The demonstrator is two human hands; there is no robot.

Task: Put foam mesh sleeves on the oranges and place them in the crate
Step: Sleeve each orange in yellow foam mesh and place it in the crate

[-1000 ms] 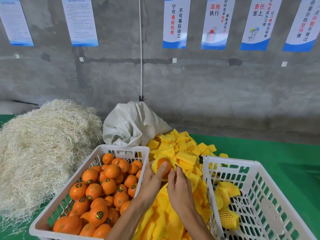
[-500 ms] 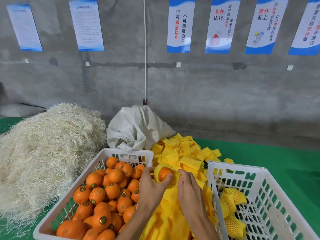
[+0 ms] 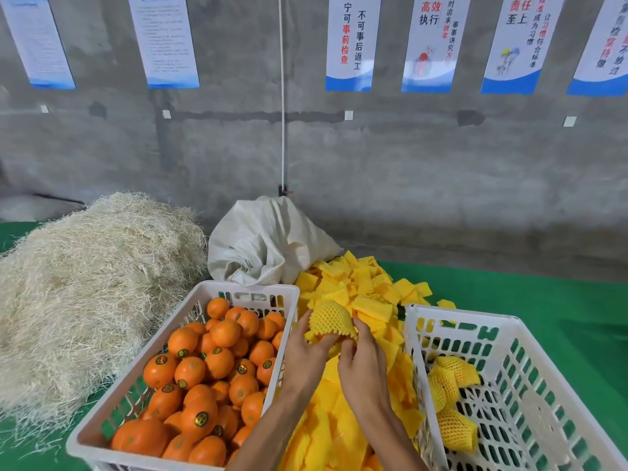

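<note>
We hold a sleeved orange (image 3: 330, 320) with left hand (image 3: 307, 351) and right hand (image 3: 362, 360), above the loose sleeves (image 3: 360, 290), between the orange crate (image 3: 204, 294) and right crate (image 3: 516, 331).

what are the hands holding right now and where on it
Both hands, left and right, hold one sleeved orange by the loose lower edge of its foam mesh sleeve.

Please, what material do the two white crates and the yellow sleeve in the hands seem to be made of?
The left crate and the right crate look like moulded matte white plastic: stiff, slotted walls. The yellow sleeve looks like soft foam netting: a stretched mesh pattern, ragged edge, hugging a round shape.
</note>
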